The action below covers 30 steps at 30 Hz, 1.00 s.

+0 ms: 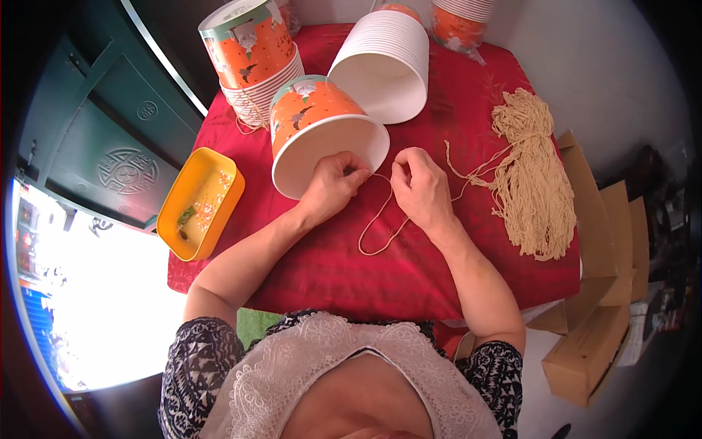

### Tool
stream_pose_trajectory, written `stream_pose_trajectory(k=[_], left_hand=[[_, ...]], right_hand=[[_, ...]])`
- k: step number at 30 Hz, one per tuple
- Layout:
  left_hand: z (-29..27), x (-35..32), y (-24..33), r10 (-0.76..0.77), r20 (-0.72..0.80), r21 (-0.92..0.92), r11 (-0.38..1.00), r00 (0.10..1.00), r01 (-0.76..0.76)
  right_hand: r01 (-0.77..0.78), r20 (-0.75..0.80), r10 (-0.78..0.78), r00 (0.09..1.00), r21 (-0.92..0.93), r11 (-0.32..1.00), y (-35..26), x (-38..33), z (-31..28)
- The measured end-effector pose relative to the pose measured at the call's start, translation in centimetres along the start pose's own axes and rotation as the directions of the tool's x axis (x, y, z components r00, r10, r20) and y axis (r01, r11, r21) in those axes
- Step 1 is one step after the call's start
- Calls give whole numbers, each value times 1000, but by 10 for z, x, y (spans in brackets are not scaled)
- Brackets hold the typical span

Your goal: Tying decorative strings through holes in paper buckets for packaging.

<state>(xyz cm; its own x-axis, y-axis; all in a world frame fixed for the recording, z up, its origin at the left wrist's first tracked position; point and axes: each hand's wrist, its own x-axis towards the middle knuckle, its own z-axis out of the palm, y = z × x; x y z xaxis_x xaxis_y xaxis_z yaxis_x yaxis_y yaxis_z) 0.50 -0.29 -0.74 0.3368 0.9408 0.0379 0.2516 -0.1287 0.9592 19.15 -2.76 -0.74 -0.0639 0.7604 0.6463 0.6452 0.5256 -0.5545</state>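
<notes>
The step in hand looks like threading a cord handle: the left hand (330,184) pinches the rim of the tipped orange paper bucket (322,132) on the red worktop (329,271). The right hand (420,189) has its grip closed on the beige cord (380,219) just beside the rim. The next move likely calls for steadying the rim while feeding the cord end through.

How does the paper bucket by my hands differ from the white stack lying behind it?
The single bucket shows its orange printed outside; the stack shows mostly plain white rims. The left hand touches the bucket's rim; the stack lies untouched. Both lie on their sides on the red cloth, mouths toward you.
</notes>
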Motion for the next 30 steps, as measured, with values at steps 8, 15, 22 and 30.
stream_pose_trajectory(k=[8,15,22,30], left_hand=[[5,-1,-4,43,22,-42,998,999,-42],[2,2,6,-87,32,-154,984,996,91],[0,3,5,-145,48,-267,952,988,153],[2,2,4,-132,35,-263,955,991,136]], right_hand=[[-133,99,120,988,141,981,-18,-14,19],[-105,164,93,982,65,992,-9,-13,20],[-58,151,40,988,121,991,-5,-14,21],[-95,149,92,985,13,995,-10,-14,26]])
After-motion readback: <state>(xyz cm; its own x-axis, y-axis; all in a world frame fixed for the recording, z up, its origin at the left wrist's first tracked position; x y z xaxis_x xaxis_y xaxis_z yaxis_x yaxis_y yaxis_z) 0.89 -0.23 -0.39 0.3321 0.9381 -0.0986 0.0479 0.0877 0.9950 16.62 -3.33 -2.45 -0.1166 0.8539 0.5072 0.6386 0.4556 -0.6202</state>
